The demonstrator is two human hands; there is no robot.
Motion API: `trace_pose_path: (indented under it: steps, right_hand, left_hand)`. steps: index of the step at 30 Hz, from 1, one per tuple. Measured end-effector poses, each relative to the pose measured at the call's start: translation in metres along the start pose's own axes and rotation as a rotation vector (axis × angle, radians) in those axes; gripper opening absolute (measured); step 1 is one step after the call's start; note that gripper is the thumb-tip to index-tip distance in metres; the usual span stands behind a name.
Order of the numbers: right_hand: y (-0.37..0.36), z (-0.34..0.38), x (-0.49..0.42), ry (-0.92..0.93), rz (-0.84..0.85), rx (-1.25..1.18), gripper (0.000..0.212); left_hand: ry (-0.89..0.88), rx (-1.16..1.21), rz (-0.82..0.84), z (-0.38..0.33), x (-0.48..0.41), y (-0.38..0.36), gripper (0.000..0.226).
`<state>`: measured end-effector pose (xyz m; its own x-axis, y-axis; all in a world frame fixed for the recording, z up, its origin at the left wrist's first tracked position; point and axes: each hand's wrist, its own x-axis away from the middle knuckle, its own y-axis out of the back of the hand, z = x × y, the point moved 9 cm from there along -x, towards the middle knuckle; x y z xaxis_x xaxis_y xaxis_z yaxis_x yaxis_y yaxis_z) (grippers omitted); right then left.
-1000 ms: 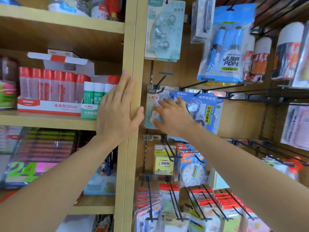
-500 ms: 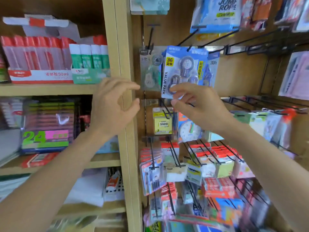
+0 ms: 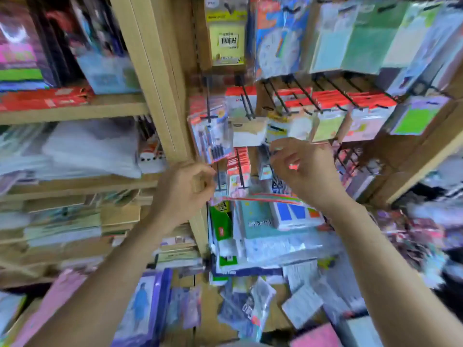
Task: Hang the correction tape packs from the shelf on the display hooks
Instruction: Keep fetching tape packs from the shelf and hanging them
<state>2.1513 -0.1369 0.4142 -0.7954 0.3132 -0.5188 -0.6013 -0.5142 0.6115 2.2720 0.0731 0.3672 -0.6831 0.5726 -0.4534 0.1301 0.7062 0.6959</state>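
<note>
The view is blurred and points down the hook wall. My left hand (image 3: 185, 189) hovers in front of the wooden upright (image 3: 155, 83), fingers loosely curled, holding nothing. To its right, my right hand (image 3: 305, 171) is raised before the black display hooks (image 3: 240, 169), fingers loosely bent and empty. The hung correction tape packs are out of view above the frame. Loose blister packs (image 3: 250, 304) lie in a heap below the hooks; the blur hides what they are.
Yellow sticky-note packs (image 3: 226, 38) and a clock card (image 3: 278, 51) hang at the top. Red-topped packs (image 3: 333, 103) fill a row of hooks. Wooden shelves (image 3: 75, 111) with stacked stationery run along the left. A teal booklet (image 3: 260, 221) lies under my hands.
The view has swung sharply downward. My right hand has let go of the blue value pack, which stays up out of view. Both hands have dropped lower and are empty.
</note>
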Motion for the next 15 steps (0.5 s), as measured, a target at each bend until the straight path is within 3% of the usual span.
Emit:
trace_pose_path:
  steps: [7,15]
  right_hand:
    - [-0.067,-0.101,0.104,-0.35,0.194,0.017,0.02]
    - [-0.145,-0.201,0.269,-0.787,0.56,0.07,0.016]
  left_hand:
    - [0.332,0.08,0.258,0.061,0.118,-0.114,0.015]
    - [0.74,0.084,0.677,0.118,0.291,-0.226,0.01]
